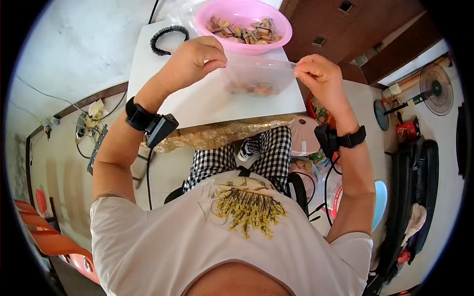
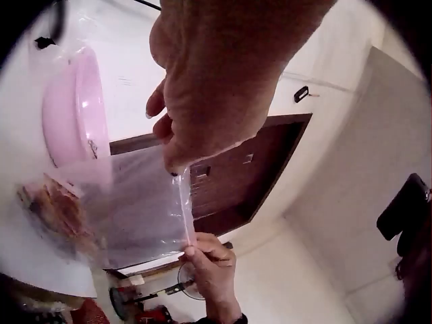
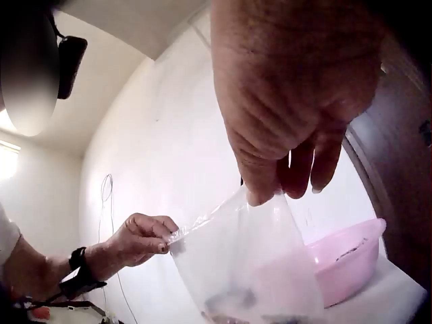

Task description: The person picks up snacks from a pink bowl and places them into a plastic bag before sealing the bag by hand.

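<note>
A clear plastic bag (image 1: pixel 261 71) hangs upright between my hands, with several small wrapped pieces (image 1: pixel 251 88) lying at its bottom. My left hand (image 1: pixel 197 61) pinches one top corner between thumb and fingers. At the opposite corner my right hand (image 1: pixel 322 79) pinches the bag's upper edge, which is drawn out straight between the two. In the left wrist view a pale strip (image 2: pixel 181 209) runs along that edge. Just behind the bag, a pink basin (image 1: pixel 247 48) holds many similar wrapped pieces (image 1: pixel 242 32).
The white table (image 1: pixel 197 106) lies below the bag. A black ring-shaped band (image 1: pixel 170 29) rests on it left of the basin, near some crumpled clear plastic (image 1: pixel 182 17). A fan (image 1: pixel 437 89) stands at far right, and a pink lidded container (image 1: pixel 302 133) is beside my knee.
</note>
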`<state>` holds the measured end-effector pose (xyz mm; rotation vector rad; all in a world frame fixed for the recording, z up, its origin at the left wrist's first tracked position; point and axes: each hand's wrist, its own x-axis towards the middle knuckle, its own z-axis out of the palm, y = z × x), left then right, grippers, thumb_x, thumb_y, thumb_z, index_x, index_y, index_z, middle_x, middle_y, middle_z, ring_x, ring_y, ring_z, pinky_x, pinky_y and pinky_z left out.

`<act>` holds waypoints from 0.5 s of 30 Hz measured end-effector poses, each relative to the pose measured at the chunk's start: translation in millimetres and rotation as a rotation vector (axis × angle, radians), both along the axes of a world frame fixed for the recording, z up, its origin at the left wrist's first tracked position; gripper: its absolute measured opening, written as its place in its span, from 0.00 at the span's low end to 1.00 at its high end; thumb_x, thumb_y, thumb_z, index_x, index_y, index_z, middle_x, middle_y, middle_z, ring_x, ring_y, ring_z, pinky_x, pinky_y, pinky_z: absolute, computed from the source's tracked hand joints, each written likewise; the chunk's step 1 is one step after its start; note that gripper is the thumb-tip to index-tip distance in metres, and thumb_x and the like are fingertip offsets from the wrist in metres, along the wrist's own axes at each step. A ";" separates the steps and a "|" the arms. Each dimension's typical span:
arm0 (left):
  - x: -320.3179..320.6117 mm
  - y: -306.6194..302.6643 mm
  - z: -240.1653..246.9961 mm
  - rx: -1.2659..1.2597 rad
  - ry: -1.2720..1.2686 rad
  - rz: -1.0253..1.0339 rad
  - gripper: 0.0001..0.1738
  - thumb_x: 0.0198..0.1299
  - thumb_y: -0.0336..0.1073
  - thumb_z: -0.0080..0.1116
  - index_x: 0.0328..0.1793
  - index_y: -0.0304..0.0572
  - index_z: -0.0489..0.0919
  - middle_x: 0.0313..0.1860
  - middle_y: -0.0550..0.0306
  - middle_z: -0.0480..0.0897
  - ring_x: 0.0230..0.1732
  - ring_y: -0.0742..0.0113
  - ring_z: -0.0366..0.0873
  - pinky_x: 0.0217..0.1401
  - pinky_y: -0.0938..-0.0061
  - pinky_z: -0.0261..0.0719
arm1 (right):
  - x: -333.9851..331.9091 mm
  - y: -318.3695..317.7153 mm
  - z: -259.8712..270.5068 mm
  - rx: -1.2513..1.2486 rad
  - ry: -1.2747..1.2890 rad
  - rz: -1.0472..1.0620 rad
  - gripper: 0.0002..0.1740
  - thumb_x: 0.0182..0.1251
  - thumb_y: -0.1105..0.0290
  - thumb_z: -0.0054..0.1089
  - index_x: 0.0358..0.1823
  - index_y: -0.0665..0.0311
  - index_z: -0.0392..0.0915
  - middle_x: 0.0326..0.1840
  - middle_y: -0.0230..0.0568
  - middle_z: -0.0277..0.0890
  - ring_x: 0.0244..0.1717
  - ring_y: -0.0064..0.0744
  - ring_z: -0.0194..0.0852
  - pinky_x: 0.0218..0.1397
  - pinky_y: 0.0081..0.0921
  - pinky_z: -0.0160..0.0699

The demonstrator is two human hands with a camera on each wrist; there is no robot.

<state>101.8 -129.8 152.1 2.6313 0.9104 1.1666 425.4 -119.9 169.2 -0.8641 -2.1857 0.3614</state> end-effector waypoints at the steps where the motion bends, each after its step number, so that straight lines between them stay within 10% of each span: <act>1: -0.3 0.3 4.6 -0.031 -0.028 -0.003 0.05 0.54 0.29 0.66 0.33 0.37 0.81 0.32 0.55 0.81 0.35 0.57 0.78 0.38 0.68 0.78 | 1.1 2.8 2.9 -0.032 0.016 0.013 0.03 0.56 0.80 0.66 0.31 0.67 0.80 0.33 0.36 0.78 0.32 0.26 0.77 0.35 0.21 0.75; 15: -1.5 -8.6 9.1 -0.261 -0.134 0.127 0.06 0.54 0.28 0.67 0.30 0.36 0.80 0.27 0.59 0.80 0.25 0.73 0.74 0.30 0.79 0.73 | 3.6 7.6 3.3 -0.328 0.153 0.060 0.06 0.55 0.80 0.68 0.26 0.67 0.78 0.30 0.30 0.78 0.31 0.15 0.72 0.35 0.17 0.73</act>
